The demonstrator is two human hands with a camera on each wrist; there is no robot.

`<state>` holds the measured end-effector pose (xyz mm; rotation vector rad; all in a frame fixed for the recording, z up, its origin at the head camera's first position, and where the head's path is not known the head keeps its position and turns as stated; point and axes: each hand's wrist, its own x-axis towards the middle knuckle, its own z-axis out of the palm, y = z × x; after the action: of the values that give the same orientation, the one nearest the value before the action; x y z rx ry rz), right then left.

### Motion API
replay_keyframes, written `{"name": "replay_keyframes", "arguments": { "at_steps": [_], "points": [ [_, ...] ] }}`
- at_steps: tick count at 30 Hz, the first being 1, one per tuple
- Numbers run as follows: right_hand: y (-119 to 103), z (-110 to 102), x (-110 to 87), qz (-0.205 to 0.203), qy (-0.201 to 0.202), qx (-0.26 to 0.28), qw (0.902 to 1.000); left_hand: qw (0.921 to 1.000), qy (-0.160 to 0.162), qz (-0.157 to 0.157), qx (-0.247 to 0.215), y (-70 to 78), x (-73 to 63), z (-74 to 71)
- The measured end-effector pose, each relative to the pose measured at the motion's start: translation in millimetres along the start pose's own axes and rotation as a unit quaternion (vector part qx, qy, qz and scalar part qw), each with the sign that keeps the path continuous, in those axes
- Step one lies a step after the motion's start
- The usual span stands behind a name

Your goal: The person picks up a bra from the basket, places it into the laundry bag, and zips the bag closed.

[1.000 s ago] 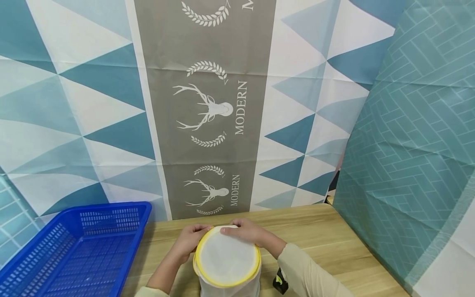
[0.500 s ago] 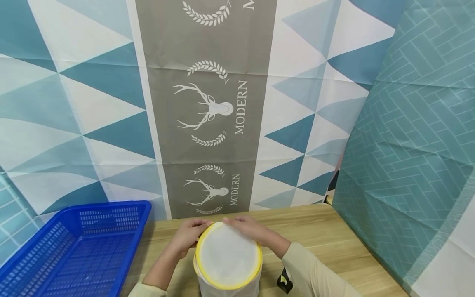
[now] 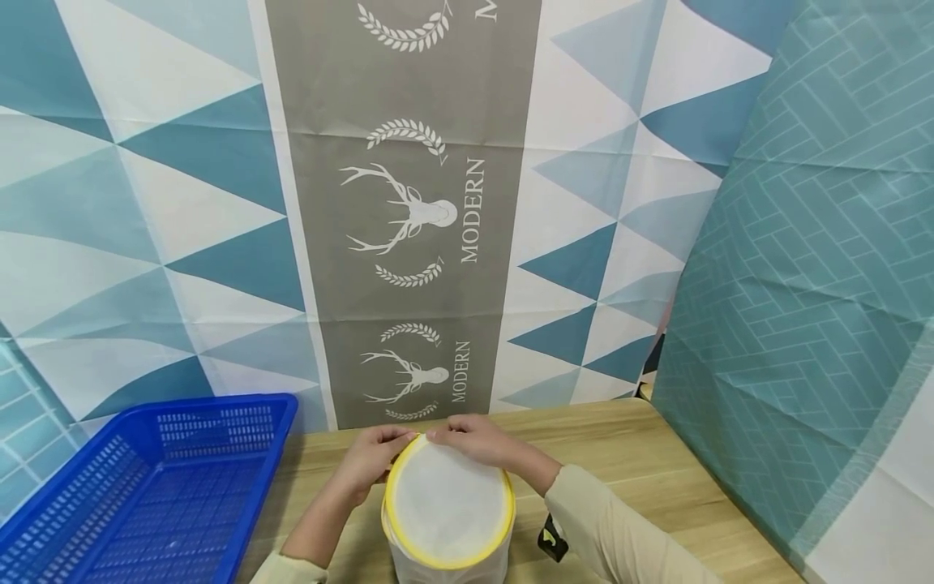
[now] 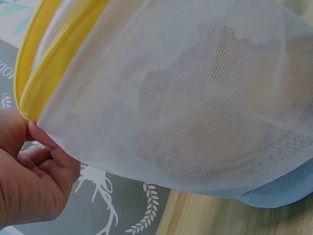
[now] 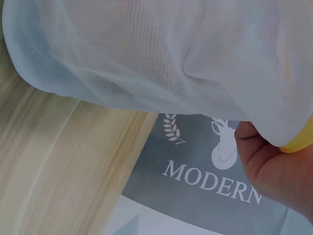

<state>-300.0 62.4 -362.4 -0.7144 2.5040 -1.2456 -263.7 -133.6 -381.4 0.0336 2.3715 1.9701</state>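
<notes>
A white mesh laundry bag (image 3: 448, 503) with yellow trim stands upright, like a drum, at the near edge of the head view. In the left wrist view a zipper (image 4: 54, 41) runs between its yellow bands, and blurred pale brown shapes show through the mesh. At the far side of the top rim, my left hand (image 3: 370, 464) pinches the yellow edge between thumb and fingers. Close beside it, my right hand (image 3: 477, 442) grips the same rim, thumb on top of the lid and fingers curled below, as the right wrist view (image 5: 274, 166) shows the hand from the side.
A blue perforated plastic basket (image 3: 171, 487) sits left of the bag on the wooden table (image 3: 606, 446). Patterned cloth (image 3: 409, 243) hangs along the back, with a teal sheet (image 3: 817, 284) at right. A small black item (image 3: 552, 539) shows beside the right sleeve.
My right thumb has slid left along the far rim, coming closer to my left hand. The left hand stays on the rim, and the bag has barely shifted.
</notes>
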Motion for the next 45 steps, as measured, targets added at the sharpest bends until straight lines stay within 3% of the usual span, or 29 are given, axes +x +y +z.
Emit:
{"name": "replay_keyframes", "arguments": {
  "at_steps": [6,22,45],
  "points": [
    [-0.1,0.9,2.8,-0.021,-0.012,0.006,0.9997,0.9999,0.004,0.008,0.009,0.2,-0.9,-0.5],
    [1.4,3.8,-0.5,-0.014,0.001,0.029,0.9995,0.9989,-0.013,0.040,0.024,-0.3,-7.0,-0.7],
    [8.2,1.9,-1.4,-0.010,0.010,0.069,0.9975,0.9993,0.006,0.024,0.028,-3.4,-10.4,1.0]
  ]
}}
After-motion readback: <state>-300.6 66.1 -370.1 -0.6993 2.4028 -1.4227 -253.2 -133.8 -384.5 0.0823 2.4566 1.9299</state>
